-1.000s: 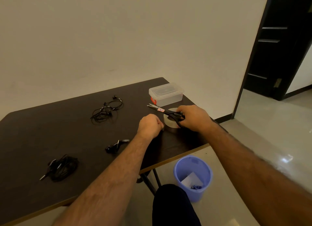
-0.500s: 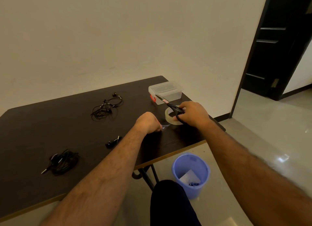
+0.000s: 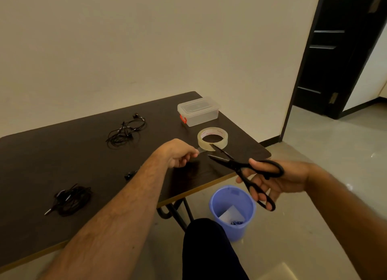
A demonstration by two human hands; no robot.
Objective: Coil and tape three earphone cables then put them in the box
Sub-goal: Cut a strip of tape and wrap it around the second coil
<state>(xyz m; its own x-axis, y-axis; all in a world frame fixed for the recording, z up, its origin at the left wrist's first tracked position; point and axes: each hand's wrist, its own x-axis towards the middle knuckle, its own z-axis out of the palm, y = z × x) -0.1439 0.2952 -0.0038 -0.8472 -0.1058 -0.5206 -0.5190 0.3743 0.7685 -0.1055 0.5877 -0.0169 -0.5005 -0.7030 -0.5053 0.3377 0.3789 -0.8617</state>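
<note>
My left hand [image 3: 179,154] pinches the free end of clear tape pulled from the tape roll [image 3: 212,139] lying flat on the dark table [image 3: 62,158]. My right hand [image 3: 272,178] grips black scissors [image 3: 245,168] with blades apart, their tips near the stretched tape strip. A loose tangle of black earphones [image 3: 125,131] lies at the back. A coiled black earphone bundle [image 3: 72,200] sits near the front left. A third earphone [image 3: 130,175] shows partly beside my left forearm. The clear lidded box [image 3: 199,111] with a red latch stands behind the roll.
A blue waste bin [image 3: 232,211] with scraps stands on the floor under the table's right front corner. The table's front edge runs just below my left wrist. My dark-trousered knee [image 3: 209,250] is at the bottom. A dark door frame [image 3: 335,49] is at the right.
My right hand lifted off the roll and swung to the right over the table's edge, opening the scissors' blades. My left hand drew the tape end out from the roll.
</note>
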